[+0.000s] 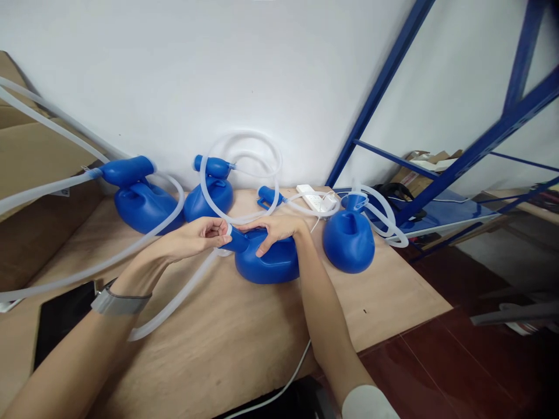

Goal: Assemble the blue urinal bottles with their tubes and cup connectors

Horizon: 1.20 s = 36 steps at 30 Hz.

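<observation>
Head view: the left hand (198, 235) pinches the pale rim (229, 230) of a blue bottle (271, 267) resting on a wooden table (393, 297), neck (238, 240) slanting leftward to that hand, while the right hand (280, 227) clasps the bottle from above

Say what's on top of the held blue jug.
The right hand lies over the top of the blue jug; the left hand is at its neck. Whatever the right hand covers can't be seen.

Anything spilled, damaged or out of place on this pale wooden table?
No spill or damage is evident. The looped translucent plastic hose beside the rightmost rounded blue plastic jug seems to hang untidily off the wooden table.
</observation>
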### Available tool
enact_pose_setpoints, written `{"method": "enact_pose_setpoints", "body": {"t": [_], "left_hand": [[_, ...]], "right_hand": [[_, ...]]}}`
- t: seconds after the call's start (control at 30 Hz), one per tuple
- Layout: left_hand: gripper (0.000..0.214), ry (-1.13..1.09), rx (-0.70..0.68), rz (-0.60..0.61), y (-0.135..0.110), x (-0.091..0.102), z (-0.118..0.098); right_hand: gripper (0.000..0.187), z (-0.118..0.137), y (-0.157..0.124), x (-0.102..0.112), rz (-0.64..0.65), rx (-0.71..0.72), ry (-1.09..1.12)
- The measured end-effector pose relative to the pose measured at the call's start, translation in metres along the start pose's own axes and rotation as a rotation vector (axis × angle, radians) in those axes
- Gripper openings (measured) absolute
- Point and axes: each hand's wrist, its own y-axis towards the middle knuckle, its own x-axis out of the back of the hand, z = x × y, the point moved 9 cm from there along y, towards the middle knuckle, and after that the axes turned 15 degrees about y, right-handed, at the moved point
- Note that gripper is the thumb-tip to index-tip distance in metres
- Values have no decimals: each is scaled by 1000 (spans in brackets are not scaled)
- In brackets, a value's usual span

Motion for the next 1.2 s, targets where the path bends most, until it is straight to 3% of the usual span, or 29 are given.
{"method": "enact_pose_setpoints", "body": {"t": [0.43, 0.83, 1.0, 1.2], "left_hand": [[39, 114, 31, -56, -1, -4, 3], [50, -54, 63, 0, 0, -7, -2], [48, -210, 88, -78, -11, 16, 0], [48, 195, 61, -194, -33, 54, -5]], "right_hand": [[99, -3, -1, 0, -11, -31, -67], [109, 0, -2, -5, 27, -23, -33], [100, 4, -8, -3, 41, -10, -92], [99, 5, -10, -2, 36, 0, -99]]}}
